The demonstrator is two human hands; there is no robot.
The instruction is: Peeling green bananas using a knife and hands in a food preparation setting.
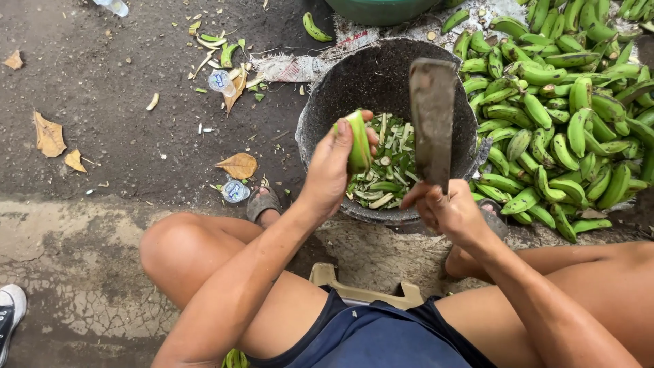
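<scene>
My left hand grips a green banana, held upright over a dark round bucket. My right hand holds a broad cleaver by its handle, blade pointing up and away, just right of the banana and apart from it. Inside the bucket lie several green peel strips and cut ends. My bare knees frame the bucket, and I sit on a low stool.
A large heap of green bananas fills the ground at right. A green basin stands behind the bucket. Dry leaves, peel scraps and small plastic cups litter the dark ground at left. Someone's white shoe shows at the bottom left.
</scene>
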